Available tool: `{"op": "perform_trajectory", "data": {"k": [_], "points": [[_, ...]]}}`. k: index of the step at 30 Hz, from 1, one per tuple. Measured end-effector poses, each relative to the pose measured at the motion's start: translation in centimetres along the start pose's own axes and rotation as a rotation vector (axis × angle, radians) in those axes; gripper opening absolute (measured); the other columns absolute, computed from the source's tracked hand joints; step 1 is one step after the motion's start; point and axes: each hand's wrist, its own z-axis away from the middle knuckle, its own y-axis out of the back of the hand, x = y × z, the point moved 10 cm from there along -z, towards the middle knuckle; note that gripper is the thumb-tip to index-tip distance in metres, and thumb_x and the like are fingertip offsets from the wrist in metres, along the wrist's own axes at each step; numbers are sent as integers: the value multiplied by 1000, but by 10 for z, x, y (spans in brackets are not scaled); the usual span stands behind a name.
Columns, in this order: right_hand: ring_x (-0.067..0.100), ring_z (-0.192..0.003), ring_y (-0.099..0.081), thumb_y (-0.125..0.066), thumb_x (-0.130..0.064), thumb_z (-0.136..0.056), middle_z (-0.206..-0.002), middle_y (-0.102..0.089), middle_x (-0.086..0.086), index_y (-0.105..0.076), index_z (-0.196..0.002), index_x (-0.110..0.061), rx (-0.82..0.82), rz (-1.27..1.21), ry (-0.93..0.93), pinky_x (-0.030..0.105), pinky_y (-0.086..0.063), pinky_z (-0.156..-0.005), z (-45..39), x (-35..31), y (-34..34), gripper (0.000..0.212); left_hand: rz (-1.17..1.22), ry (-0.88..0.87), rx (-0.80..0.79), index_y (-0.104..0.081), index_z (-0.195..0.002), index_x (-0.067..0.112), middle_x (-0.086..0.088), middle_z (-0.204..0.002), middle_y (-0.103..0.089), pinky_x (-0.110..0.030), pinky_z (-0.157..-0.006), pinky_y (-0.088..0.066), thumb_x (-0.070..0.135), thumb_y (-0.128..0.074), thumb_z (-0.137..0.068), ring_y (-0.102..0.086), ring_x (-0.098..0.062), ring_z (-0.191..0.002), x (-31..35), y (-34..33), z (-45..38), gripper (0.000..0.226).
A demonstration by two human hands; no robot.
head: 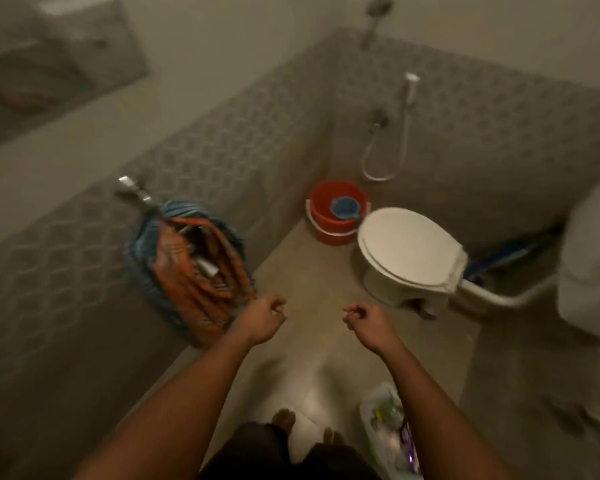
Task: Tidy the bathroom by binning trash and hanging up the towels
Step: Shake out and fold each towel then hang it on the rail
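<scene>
Progress: by the look of things the task is close to done, with towels up on the wall and trash gathered in a bag; whether anything remains outside the frame cannot be told.
Towels: a blue-striped towel and an orange patterned towel hang bunched together from a metal wall fitting at about 9 o'clock of the view, draped down the tiled wall and crumpled, not spread flat.
Trash: a pale bin bag sits on the floor at about 5 o'clock, beside the person's feet, holding wrappers and bottles; its mouth looks open.
Left hand: the left hand hovers just beside the orange towel's lower edge, fingers curled in, gripping nothing visible.
Right hand: the right hand is raised at centre, fingers curled into a loose fist, also holding nothing.
Left to do: perhaps straightening the towels and tying the bag, as a guess.
Surroundings: a closed toilet at 2 o'clock, a red bucket with a blue mug at 12 o'clock.
</scene>
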Motion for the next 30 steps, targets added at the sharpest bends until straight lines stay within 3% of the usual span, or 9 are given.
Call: {"op": "perform_trajectory", "data": {"k": [5, 9, 15, 17, 19, 23, 30], "points": [[24, -86, -70, -66, -23, -91, -86, -75, 4, -72, -89, -23, -237, 224, 224, 39, -55, -83, -10, -112, -61, 6, 177, 149, 306, -64, -124, 17, 3, -106, -67, -20, -79, -48, 15, -64, -95, -66, -19, -104, -51, 88, 72, 29], [24, -83, -69, -68, -27, -93, -81, -72, 4, -71, -93, -20, -396, 356, 371, 40, -55, -82, -1, -172, -121, 8, 264, 267, 514, -66, -122, 10, -8, -113, -71, -30, -93, -53, 12, -66, -94, -65, -16, -98, -100, 128, 142, 29], [18, -94, -66, -69, -31, -93, -97, -72, -3, -73, -103, -21, -560, 483, 605, 31, -51, -81, 69, -246, -213, 15, 421, 409, 788, -67, -119, 12, 0, -103, -68, -29, -80, -54, 13, -66, -93, -62, -8, -85, -162, 134, 259, 26], [15, -93, -67, -69, -32, -93, -100, -74, -3, -72, -102, -24, -609, 516, 685, 31, -52, -81, 102, -260, -244, 12, 491, 435, 857, -67, -118, 14, 2, -101, -68, -19, -63, -48, 13, -65, -94, -61, -4, -77, -182, 128, 296, 24], [13, -93, -68, -68, -33, -94, -102, -75, -4, -72, -103, -26, -660, 541, 746, 29, -51, -80, 130, -269, -268, 12, 576, 456, 922, -66, -114, 13, 0, -100, -68, -10, -53, -42, 9, -63, -95, -65, -11, -76, -199, 121, 325, 20], [13, -93, -67, -68, -31, -95, -100, -74, -2, -73, -106, -19, -729, 579, 823, 30, -52, -82, 192, -276, -318, 17, 660, 467, 1033, -66, -103, 19, -9, -101, -71, -10, -52, -43, 5, -64, -94, -69, -18, -74, -236, 115, 389, 17], [14, -87, -69, -67, -32, -95, -92, -74, -3, -71, -98, -25, -746, 595, 844, 37, -57, -84, 283, -274, -394, 9, 753, 411, 1119, -65, -114, 5, -11, -103, -69, -8, -49, -43, 1, -60, -96, -68, -19, -79, -299, 114, 498, 20]]}}
